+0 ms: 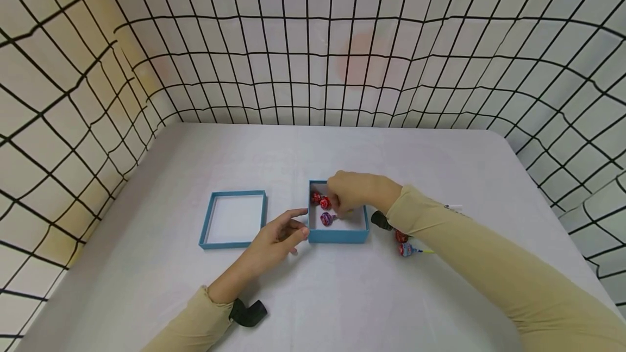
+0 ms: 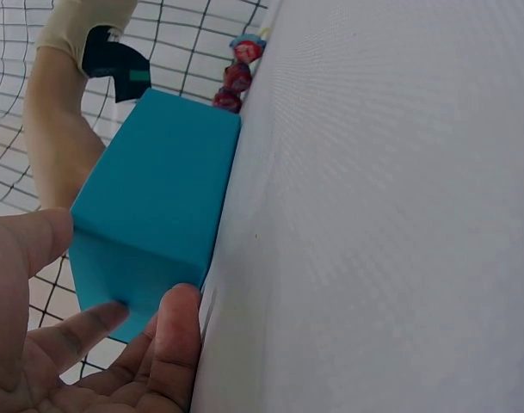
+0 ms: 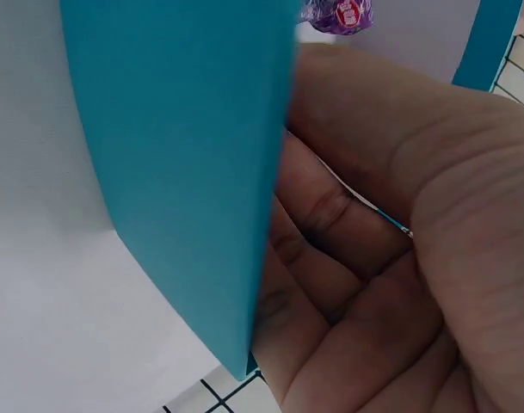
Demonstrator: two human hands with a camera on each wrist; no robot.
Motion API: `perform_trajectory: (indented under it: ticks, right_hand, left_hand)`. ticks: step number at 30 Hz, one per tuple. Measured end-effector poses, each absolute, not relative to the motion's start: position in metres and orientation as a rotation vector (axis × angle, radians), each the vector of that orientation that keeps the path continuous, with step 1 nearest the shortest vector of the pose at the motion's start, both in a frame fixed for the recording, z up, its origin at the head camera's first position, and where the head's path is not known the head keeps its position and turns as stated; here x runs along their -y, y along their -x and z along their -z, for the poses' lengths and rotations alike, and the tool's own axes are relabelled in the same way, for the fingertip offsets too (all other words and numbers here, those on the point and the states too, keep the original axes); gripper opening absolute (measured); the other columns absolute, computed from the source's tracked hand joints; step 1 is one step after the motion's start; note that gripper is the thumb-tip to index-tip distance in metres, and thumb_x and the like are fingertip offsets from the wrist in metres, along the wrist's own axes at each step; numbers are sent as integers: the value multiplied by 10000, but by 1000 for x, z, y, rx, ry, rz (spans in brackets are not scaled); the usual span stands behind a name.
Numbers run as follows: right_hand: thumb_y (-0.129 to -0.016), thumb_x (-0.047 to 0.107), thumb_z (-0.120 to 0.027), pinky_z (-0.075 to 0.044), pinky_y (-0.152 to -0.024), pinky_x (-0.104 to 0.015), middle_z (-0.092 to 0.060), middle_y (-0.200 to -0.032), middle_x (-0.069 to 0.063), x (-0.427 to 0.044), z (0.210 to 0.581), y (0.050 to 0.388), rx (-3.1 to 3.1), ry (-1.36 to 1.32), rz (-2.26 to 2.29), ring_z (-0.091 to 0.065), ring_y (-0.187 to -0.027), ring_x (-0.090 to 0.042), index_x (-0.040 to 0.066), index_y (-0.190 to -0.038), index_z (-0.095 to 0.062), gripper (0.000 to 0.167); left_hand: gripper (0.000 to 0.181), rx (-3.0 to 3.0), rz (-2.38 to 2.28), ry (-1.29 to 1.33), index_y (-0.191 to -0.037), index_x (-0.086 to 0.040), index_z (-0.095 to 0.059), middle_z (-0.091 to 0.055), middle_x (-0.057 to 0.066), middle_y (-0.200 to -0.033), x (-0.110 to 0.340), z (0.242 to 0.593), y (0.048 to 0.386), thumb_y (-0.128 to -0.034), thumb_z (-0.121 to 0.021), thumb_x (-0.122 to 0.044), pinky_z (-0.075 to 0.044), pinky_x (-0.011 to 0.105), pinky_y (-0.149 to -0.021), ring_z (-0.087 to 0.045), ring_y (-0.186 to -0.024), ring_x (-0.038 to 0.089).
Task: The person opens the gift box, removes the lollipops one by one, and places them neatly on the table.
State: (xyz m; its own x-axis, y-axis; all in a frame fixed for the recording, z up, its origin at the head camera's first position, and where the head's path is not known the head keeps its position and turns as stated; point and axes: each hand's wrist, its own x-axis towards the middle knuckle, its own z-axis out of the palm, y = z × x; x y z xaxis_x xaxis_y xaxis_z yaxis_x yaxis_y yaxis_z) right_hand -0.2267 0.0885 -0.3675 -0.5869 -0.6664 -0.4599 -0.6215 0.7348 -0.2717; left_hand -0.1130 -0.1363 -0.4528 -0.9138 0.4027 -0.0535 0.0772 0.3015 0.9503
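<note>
A blue open box (image 1: 338, 237) holds red lollipops (image 1: 325, 202) and a purple one (image 1: 326, 219). My left hand (image 1: 274, 240) touches its left side, thumb and fingers spread; the left wrist view shows the left hand (image 2: 115, 344) against the blue box (image 2: 158, 189). My right hand (image 1: 354, 189) reaches down into the box with bent fingers. In the right wrist view the right hand (image 3: 373, 224) is behind the box wall (image 3: 184, 172), close to the purple lollipop (image 3: 343, 13); its fingertips are hidden, so I cannot tell whether it holds anything.
A blue-edged lid (image 1: 235, 244) lies left of the box on the white table (image 1: 342, 297). More lollipops (image 1: 406, 249) lie to the right, partly under my right sleeve (image 1: 469, 243). Black netting (image 1: 332, 53) stands around the table's back and sides.
</note>
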Motion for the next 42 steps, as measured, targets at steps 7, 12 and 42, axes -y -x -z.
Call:
perform_trajectory:
  ticks: [7, 12, 42]
  right_hand:
    - [-870, 25, -880, -595, -705, -243, -767, -817, -2, -88, 368, 224, -2408, 977, 96, -658, -729, -104, 77, -846, -811, 90]
    - [-895, 53, -868, -573, -693, -239, -749, -790, 18, -88, 372, 224, -2411, 976, 69, -621, -707, -98, 97, -817, -797, 114]
    - [-980, 27, -765, -475, -722, -249, -661, -812, 19, -113, 340, 224, -2355, 1019, 281, -552, -763, -117, 115, -858, -688, 169]
  left_hand:
    - [516, -2292, -1649, -436, -1578, -54, -495, -716, 213, -1260, 136, 452, 113, -1107, -624, -223, -613, 277, -762, -731, -1121, 322]
    - [516, -2288, -1654, -440, -1577, -55, -498, -717, 212, -1256, 136, 452, 113, -1106, -627, -220, -613, 275, -763, -732, -1116, 315]
    - [511, -2291, -1665, -433, -1569, -51, -505, -716, 212, -1252, 135, 454, 113, -1100, -636, -207, -610, 275, -755, -733, -1095, 301]
